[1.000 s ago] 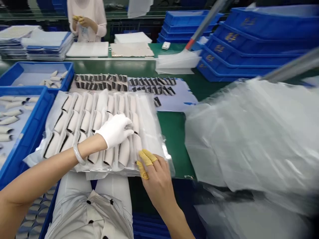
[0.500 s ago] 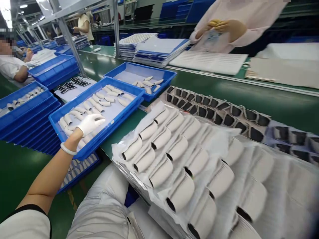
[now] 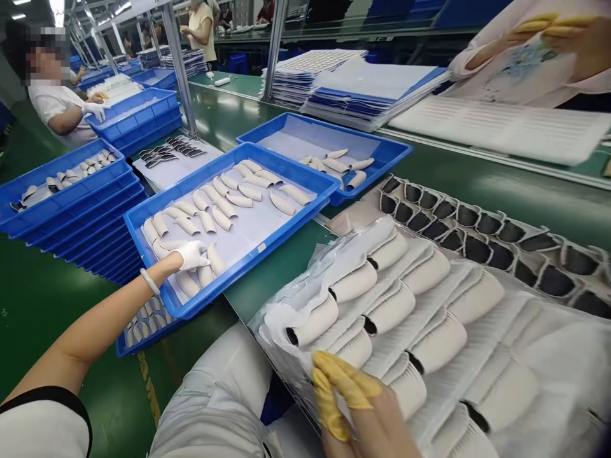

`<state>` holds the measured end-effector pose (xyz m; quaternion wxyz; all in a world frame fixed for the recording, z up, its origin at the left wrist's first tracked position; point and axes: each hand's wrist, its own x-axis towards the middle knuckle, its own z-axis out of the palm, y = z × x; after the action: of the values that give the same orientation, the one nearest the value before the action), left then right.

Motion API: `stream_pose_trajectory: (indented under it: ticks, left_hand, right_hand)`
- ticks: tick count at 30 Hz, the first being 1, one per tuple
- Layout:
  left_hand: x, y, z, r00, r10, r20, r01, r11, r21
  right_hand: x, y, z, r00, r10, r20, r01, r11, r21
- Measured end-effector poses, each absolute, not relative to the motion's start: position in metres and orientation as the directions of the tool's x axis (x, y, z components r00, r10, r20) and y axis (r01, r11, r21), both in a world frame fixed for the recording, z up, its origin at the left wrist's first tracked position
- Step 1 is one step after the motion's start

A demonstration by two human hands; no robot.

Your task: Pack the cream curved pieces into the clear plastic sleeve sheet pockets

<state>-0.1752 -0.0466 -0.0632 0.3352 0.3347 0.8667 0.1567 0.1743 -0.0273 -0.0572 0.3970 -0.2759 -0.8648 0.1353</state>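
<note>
My left hand (image 3: 193, 256), in a white glove, reaches into a blue tray (image 3: 248, 264). Its fingers are closed at the end of a white curved piece (image 3: 215, 259), among several similar pieces on a pale sheet. Yellow finger cots cover the fingertips of my right hand (image 3: 356, 397), which is at the near edge of a stack of film-covered layers (image 3: 281, 318). White curved sleeves (image 3: 391, 306) with ribbed edges and dark openings lie there in rows. The right fingers are pressed together beside one sleeve; whatever lies between them is hidden.
Behind stands a second blue tray (image 3: 382, 152) with white pieces. Stacked blue trays (image 3: 90, 216) rise at the left. Dark-faced pieces (image 3: 449, 235) lie in rows at right. A co-worker's yellow-tipped hands (image 3: 548, 28) are across the bench; another person (image 3: 62, 114) sits far left.
My right hand has come into view at the front of the film-covered stack. The left hand's fingers have closed in, with a white piece now visible at their tips. The view has shifted left.
</note>
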Motion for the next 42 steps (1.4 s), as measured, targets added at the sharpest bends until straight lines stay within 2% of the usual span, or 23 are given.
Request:
stream_pose_trajectory:
  ticks: [2,4,9,11,14,19,26,32,38,42]
  left_hand:
    - [-0.175,-0.046,-0.06,-0.582,0.693,-0.426,0.434,0.708,0.557]
    - [-0.178,-0.051,-0.049,-0.634,0.696,-0.336,0.401,0.668,0.627]
    - [-0.198,-0.09,-0.005,-0.768,0.632,-0.103,0.318,0.517,0.795]
    - [-0.206,-0.112,0.01,-0.805,0.592,-0.038,0.238,0.382,0.893]
    - [-0.211,-0.143,0.023,-0.827,0.563,-0.018,0.106,0.187,0.977]
    - [-0.207,-0.175,0.022,-0.855,0.515,-0.053,-0.031,0.05,0.998]
    - [-0.204,-0.204,0.015,-0.891,0.446,-0.083,-0.083,0.021,0.996]
    - [-0.216,-0.225,0.002,-0.888,0.433,-0.152,-0.139,0.06,0.988]
    - [-0.219,-0.222,-0.006,-0.887,0.427,-0.174,-0.185,0.015,0.983]
    - [-0.213,-0.218,-0.005,-0.884,0.434,-0.17,-0.191,-0.004,0.982]
  right_hand:
    - [0.149,-0.028,-0.054,-0.601,0.474,0.644,0.254,0.877,-0.408]
    - [0.13,-0.028,-0.057,-0.633,0.43,0.644,0.19,0.893,-0.409]
    - [0.092,-0.032,-0.067,-0.669,0.441,0.598,0.119,0.858,-0.499]
    - [0.073,-0.032,-0.07,-0.655,0.484,0.58,0.115,0.823,-0.557]
    - [0.034,-0.027,-0.074,-0.734,0.498,0.461,0.149,0.78,-0.607]
    - [-0.057,-0.016,-0.076,-0.848,0.452,0.275,0.248,0.799,-0.548]
    - [-0.149,-0.013,-0.081,-0.953,0.287,0.094,0.239,0.909,-0.342]
    - [-0.142,-0.014,-0.082,-0.927,0.374,-0.029,0.373,0.91,-0.182]
    - [-0.162,-0.03,-0.075,-0.953,0.302,0.022,0.29,0.931,-0.221]
    - [-0.183,-0.011,-0.083,-0.892,0.449,0.045,0.424,0.868,-0.257]
